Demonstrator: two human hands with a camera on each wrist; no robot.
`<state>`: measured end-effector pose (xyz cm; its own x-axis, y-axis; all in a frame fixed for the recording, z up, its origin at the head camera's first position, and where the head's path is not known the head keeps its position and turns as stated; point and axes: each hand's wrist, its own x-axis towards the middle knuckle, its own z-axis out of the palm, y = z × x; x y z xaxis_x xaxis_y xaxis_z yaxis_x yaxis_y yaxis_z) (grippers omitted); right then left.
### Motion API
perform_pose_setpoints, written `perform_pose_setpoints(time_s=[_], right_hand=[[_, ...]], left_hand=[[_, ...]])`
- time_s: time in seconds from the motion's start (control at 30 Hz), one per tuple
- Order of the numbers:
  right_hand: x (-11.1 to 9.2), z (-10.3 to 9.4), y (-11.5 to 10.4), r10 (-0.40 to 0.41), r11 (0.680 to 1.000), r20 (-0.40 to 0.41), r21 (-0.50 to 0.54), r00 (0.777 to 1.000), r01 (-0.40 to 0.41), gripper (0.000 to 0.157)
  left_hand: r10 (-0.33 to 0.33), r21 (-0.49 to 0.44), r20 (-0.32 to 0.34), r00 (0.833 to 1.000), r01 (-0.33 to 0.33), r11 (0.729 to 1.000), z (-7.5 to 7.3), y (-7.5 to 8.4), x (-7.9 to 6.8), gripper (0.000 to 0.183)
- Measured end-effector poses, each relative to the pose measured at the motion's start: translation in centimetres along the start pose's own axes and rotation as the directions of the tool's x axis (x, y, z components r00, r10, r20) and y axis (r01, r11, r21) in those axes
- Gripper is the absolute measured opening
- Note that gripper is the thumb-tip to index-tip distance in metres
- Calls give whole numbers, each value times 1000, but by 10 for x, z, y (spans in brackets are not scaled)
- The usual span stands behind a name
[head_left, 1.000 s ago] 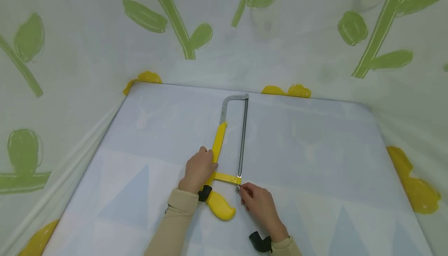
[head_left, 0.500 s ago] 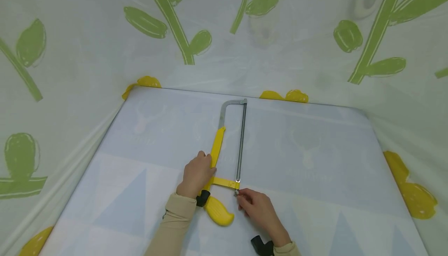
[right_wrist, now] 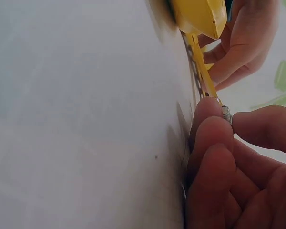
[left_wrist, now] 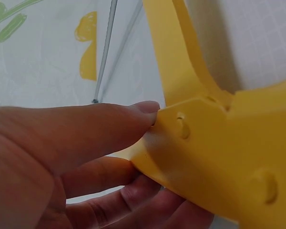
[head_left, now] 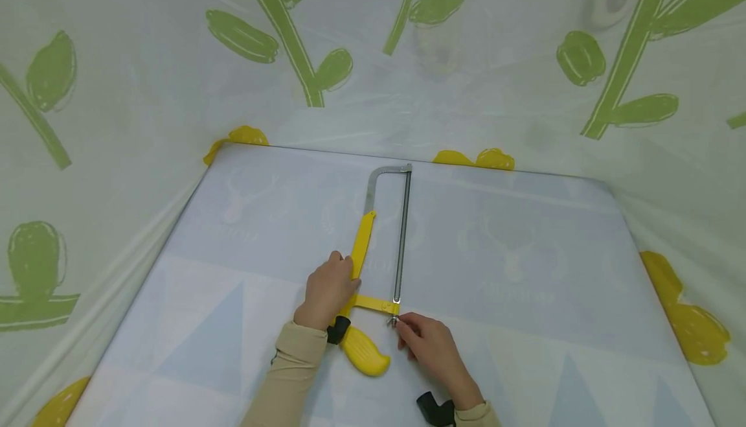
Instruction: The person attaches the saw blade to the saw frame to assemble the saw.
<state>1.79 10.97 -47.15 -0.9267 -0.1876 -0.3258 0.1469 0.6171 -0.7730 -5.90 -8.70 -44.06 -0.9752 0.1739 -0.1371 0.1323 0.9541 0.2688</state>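
Note:
A hacksaw with a yellow and silver frame lies on the table, its thin blade on the right side. My left hand grips the yellow frame above the handle; in the left wrist view the thumb presses the frame's face while the fingers curl beneath. At the near end of the blade, my right hand pinches a small metal wing nut. The right wrist view has this nut between thumb and fingertips, partly hidden by them.
A pale patterned cloth covers the table. Behind it hangs a white curtain printed with green leaves and yellow shapes. Black camera mounts show at the left wrist and right wrist.
The head view has tilted slightly, shifting the scene down. The wing nut's wings show at a different angle under my right fingers. My left hand keeps its hold on the hacksaw frame.

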Motion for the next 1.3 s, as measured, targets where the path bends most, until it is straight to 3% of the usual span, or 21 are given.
perform_pose_setpoints(time_s=[0.6, 1.03, 1.3], right_hand=[[1, 4, 0, 77, 995, -109, 71, 991, -70, 17], [0, 4, -3, 48, 997, -91, 61, 995, -42, 16], [0, 3, -3, 63, 996, -80, 75, 995, -57, 31]], left_hand=[[15, -5, -17, 1000, -15, 1000, -2, 0, -2, 47], [-5, -31, 10, 1000, 5, 1000, -2, -1, -2, 42], [-6, -41, 11, 1000, 7, 999, -3, 0, -2, 42]])
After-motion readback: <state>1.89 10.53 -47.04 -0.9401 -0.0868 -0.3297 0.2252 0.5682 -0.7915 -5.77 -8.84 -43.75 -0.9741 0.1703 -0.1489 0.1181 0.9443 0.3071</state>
